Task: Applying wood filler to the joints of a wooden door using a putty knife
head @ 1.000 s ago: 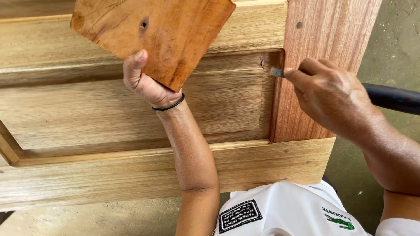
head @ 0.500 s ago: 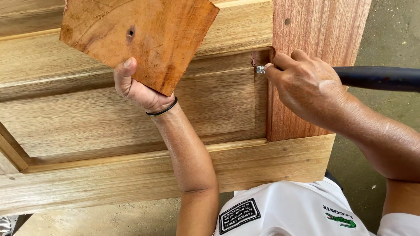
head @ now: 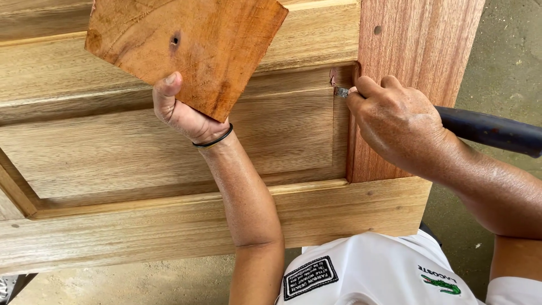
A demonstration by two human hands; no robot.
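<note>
Head view: right hand [head: 398, 127] grips dark-handled chisel [head: 490, 131], long axis left-right, tip at panelled wooden door [head: 169, 152] corner; left hand [head: 183, 110] holds reddish-brown wood block [head: 186, 48], well apart.

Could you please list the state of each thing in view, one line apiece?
Left hand: shut on the board.
Board: raised and tilted over the door, a small hole in its face.
Right hand: shut on the chisel.
Chisel: metal tip at the panel's corner, dark handle pointing right.
Door: lying flat, bare wood, corner chipped by the tip.
</note>
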